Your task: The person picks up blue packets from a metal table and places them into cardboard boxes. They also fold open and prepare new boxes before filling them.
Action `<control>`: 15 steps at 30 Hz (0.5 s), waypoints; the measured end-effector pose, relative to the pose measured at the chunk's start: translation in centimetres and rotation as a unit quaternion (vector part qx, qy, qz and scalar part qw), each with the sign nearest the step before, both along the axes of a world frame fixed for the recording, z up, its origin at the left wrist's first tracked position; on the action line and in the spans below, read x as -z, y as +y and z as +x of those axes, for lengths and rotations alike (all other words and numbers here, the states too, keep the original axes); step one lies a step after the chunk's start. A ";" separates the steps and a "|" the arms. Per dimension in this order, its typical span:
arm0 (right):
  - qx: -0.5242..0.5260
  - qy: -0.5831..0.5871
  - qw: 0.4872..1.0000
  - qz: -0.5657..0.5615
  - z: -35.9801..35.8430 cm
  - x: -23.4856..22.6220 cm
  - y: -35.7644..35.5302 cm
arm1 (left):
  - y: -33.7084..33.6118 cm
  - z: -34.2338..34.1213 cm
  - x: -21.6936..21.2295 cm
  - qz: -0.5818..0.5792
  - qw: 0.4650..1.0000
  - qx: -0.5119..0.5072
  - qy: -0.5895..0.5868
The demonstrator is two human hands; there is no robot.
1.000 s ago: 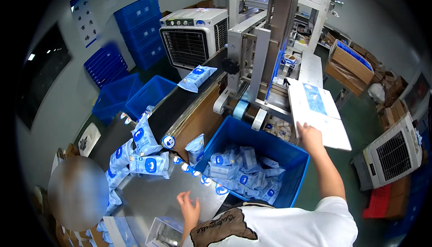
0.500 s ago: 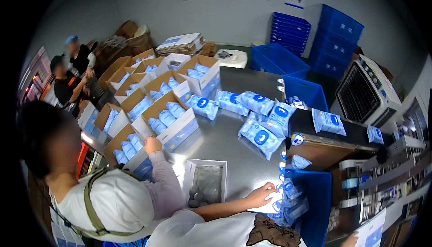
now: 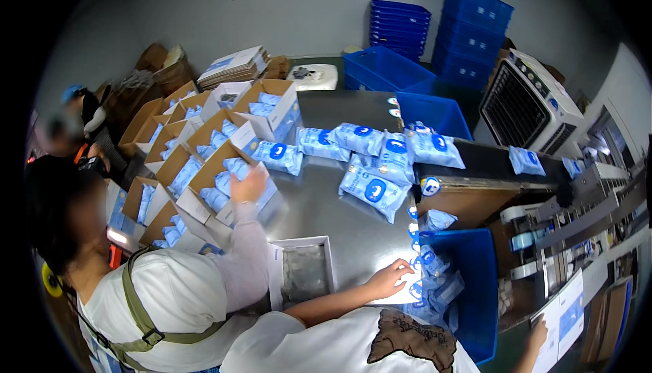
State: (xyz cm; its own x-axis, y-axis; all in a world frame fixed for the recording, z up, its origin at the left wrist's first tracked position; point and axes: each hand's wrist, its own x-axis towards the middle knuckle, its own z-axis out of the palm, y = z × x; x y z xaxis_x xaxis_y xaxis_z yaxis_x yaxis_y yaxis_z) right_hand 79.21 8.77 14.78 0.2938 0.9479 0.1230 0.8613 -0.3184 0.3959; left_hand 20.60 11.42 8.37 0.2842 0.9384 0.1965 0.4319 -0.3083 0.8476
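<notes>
My left hand (image 3: 390, 282) rests at the right edge of the metal table, fingers apart, over a brightly lit white sheet (image 3: 395, 297). Round blue-and-white stickers (image 3: 413, 229) line that edge beside it. At the lower right, my right hand (image 3: 538, 333) grips the edge of a flat white-and-blue carton (image 3: 562, 320); its fingers partly hide behind the panel. Light-blue wipes packs (image 3: 373, 188) lie heaped on the table beyond my left hand. Left of my forearm stands a shallow white box (image 3: 302, 274) with dark contents I cannot make out.
A co-worker (image 3: 170, 305) stands close at left, one hand (image 3: 250, 184) over an open carton (image 3: 234, 176) of packs. More filled cartons stand behind. A blue crate (image 3: 481, 305) of packs sits below the table's right edge. A conveyor (image 3: 475, 169) carries packs. Two people stand far left.
The view has shifted, moving the scene left and up. A pack on the conveyor has come to the heap. The co-worker's hand has moved to another carton. My right hand's carton shows more fully.
</notes>
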 end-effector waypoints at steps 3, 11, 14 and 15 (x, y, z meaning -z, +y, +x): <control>-0.035 0.096 0.995 0.020 -1.4 -3.9 -1.3 | -0.1 -0.2 -0.2 0.001 1.000 0.005 0.013; -0.021 0.057 0.951 0.303 -1.1 -14.5 -7.2 | 0.1 -0.3 1.6 0.001 1.000 0.025 0.009; -0.085 0.116 0.930 0.338 -9.5 -28.2 -12.7 | 0.6 -0.4 0.7 -0.034 0.999 0.035 -0.011; -0.055 0.206 0.856 0.471 -15.8 -31.8 -14.6 | 1.6 0.4 0.2 0.008 0.999 0.038 -0.016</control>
State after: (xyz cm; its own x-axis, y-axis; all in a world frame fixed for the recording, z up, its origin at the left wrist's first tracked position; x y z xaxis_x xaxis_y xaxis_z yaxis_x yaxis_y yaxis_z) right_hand 63.37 -5.81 46.58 0.4111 0.5104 0.7553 0.9116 -0.2370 -0.3360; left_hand 21.00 13.05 8.15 0.3480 0.9110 0.2211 0.3801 -0.3527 0.8550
